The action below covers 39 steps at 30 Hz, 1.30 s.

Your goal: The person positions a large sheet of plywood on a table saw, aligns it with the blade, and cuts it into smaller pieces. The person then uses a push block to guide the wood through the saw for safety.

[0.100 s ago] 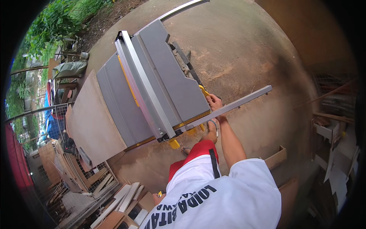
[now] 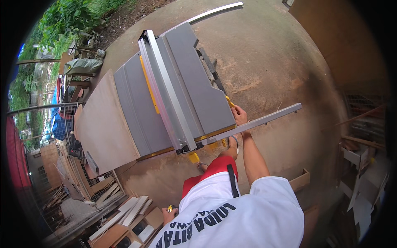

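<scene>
Table saw (image 2: 202,89) stands ahead; I judge the step is handling its yellow side handle (image 2: 230,102), right hand (image 2: 240,115) there, grip unclear, left hand (image 2: 168,215) clutching a yellow-and-black tool (image 2: 171,208); next calls for sure finger placement.

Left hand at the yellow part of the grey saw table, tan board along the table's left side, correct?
Wrong hand named: the head view shows the right hand at the yellow part of the grey saw table, with the tan board along its left side.
</scene>
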Each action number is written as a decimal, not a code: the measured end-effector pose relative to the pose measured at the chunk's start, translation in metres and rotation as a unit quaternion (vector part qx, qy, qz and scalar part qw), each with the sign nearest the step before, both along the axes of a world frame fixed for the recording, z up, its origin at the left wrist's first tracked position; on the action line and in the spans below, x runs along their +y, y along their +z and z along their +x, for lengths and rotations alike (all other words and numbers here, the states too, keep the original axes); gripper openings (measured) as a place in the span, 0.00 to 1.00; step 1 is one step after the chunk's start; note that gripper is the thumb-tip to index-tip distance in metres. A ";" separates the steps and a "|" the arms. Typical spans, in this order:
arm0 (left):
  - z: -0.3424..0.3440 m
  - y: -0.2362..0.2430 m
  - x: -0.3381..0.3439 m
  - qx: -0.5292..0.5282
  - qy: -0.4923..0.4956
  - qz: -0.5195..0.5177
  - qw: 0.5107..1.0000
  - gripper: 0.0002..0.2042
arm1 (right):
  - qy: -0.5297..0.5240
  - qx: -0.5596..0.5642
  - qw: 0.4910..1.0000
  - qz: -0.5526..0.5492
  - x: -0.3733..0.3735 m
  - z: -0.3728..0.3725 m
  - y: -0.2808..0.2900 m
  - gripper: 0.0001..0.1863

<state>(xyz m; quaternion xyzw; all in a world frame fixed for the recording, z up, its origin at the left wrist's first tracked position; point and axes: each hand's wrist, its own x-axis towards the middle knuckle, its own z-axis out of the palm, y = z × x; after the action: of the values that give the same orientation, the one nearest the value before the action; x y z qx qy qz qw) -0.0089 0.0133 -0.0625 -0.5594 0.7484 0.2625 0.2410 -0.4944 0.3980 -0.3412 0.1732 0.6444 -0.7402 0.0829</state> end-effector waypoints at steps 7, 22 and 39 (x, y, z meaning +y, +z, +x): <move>0.067 0.000 0.008 -0.009 0.031 -0.055 0.998 0.31 | -0.069 0.016 0.997 0.044 -0.032 -0.014 -0.023 0.21; 0.087 0.014 0.021 0.016 0.189 -0.133 0.973 0.35 | -0.096 -0.119 0.988 0.034 -0.042 0.101 -0.098 0.14; 0.260 -0.134 -0.042 0.024 0.346 0.037 0.937 0.41 | 0.588 -0.052 0.715 0.374 -0.212 0.271 0.143 0.17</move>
<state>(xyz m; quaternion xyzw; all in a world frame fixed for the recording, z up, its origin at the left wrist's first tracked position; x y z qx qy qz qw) 0.2512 -0.0288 -0.1965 -0.7679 0.5036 0.3712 0.1376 -0.2234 0.1856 -0.1986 -0.1851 0.8353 -0.2307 0.4635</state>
